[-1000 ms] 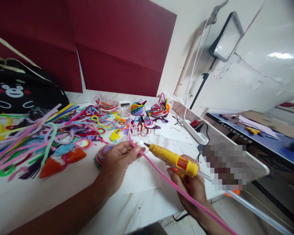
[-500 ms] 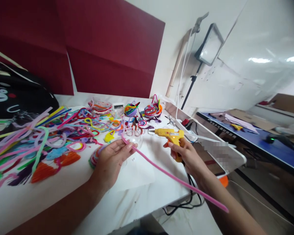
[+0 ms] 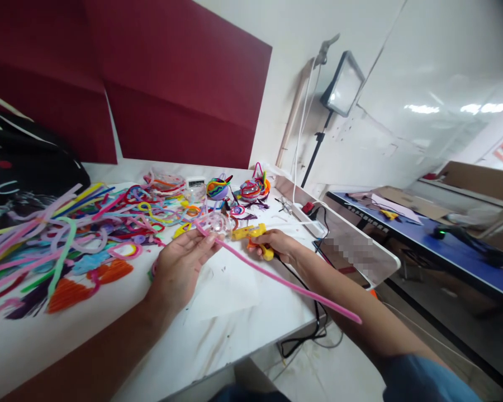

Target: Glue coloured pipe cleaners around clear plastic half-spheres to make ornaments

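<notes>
My left hand (image 3: pixel 182 262) is closed around a clear plastic ball (image 3: pixel 216 223) and a long pink pipe cleaner (image 3: pixel 272 272). The pipe cleaner's free end stretches down to the right, passing in front of my right forearm. In my right hand (image 3: pixel 276 244) is a yellow glue gun (image 3: pixel 251 231) with an orange trigger. Its nozzle points left, close to the clear ball; whether the tip touches is too small to tell. A black cord trails from the gun's handle.
A heap of colourful pipe cleaners (image 3: pixel 62 234) covers the table's left side. Two decorated balls, one purple-based (image 3: pixel 218 188) and one multicoloured (image 3: pixel 251 190), stand at the back. To the right are a power strip (image 3: pixel 314 223), cords and a lamp (image 3: pixel 343 84). A black bag (image 3: pixel 29 156) sits far left.
My right hand has brought the glue gun leftward, up to the ball in my left hand. The pink pipe cleaner stays pinched there. The whole view has shifted slightly.
</notes>
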{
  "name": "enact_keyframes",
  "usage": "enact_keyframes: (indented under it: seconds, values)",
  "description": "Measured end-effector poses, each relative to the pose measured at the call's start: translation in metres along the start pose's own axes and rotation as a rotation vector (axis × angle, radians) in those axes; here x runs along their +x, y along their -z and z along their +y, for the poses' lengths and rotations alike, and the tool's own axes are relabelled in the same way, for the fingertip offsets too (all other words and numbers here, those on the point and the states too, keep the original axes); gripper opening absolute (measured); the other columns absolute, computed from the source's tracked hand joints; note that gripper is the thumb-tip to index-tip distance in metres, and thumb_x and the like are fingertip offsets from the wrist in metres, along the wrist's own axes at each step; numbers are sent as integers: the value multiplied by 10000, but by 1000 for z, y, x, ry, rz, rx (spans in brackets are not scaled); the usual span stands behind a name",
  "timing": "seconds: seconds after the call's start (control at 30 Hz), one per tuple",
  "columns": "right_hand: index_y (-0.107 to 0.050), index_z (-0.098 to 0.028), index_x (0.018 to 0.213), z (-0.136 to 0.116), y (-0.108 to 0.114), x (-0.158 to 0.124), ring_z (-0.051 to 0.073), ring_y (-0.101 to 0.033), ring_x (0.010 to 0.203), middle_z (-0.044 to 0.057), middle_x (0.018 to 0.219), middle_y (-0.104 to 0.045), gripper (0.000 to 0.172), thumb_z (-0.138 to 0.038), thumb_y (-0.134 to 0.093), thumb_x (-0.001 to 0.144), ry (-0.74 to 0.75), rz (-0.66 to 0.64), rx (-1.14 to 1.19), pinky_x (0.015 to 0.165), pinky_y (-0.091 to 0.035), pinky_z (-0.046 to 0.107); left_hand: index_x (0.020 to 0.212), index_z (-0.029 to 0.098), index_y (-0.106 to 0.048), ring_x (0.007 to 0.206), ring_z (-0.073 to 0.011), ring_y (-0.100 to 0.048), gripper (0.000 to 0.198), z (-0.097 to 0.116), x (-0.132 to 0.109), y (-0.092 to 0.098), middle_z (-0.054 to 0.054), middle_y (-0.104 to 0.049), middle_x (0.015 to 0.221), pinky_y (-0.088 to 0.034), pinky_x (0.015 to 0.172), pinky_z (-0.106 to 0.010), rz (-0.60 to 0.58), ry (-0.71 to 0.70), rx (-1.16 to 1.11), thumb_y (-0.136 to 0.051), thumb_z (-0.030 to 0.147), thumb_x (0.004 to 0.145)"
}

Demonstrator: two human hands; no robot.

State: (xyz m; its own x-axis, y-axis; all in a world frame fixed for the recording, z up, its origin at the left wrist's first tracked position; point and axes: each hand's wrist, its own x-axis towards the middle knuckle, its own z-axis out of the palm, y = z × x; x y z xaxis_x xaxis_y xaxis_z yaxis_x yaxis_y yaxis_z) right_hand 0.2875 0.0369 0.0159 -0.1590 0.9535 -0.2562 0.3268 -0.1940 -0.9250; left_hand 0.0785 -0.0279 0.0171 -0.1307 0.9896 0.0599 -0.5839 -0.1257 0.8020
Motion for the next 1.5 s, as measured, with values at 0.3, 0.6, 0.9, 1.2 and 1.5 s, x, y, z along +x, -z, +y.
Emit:
enact_keyframes:
  seconds: [0.3, 0.6, 0.9, 1.2, 1.5]
  values:
    - [-678, -136, 967, 6, 5, -24, 262, -639, 960, 150, 1012, -699, 146, -196, -668, 834, 343, 391, -504, 849, -463, 362, 800, 120, -736, 798, -163, -714, 318, -3, -1, 0, -50, -758, 804, -604, 771, -242, -17, 24, 3, -912, 202, 548]
    - [-638, -186, 1091, 20, -51, -49, 161, -620, 773, 53, 907, -689, 330, -383, -722, 840, 1100, 351, -306, 716, -497, 295, 823, 121, -728, 832, -161, -709, 340, -4, -2, -3, -48, -760, 834, -598, 809, -250, -6, 25, 31, -909, 225, 555]
    - [-696, -213, 975, 8, -56, -42, 183, -646, 808, 55, 863, -725, 94, -231, -612, 936, 1345, 449, -488, 745, -458, 350, 855, 140, -737, 815, -150, -720, 282, -8, -5, 1, -39, -776, 846, -591, 797, -236, -85, 7, 47, -877, 215, 622]
    - [-694, -215, 952, 4, -56, -48, 166, -624, 772, 43, 827, -720, 115, -251, -585, 958, 1360, 493, -553, 744, -424, 344, 871, 138, -728, 802, -152, -718, 304, -9, -5, 1, -52, -779, 845, -576, 789, -244, -61, 5, 76, -872, 227, 618]
    - [-651, -215, 928, 2, -51, -46, 179, -604, 794, 42, 837, -698, 151, -271, -524, 988, 1215, 423, -587, 755, -401, 345, 868, 138, -734, 802, -167, -711, 335, -10, -5, 0, -49, -775, 855, -576, 809, -282, -38, -12, 121, -884, 245, 588]
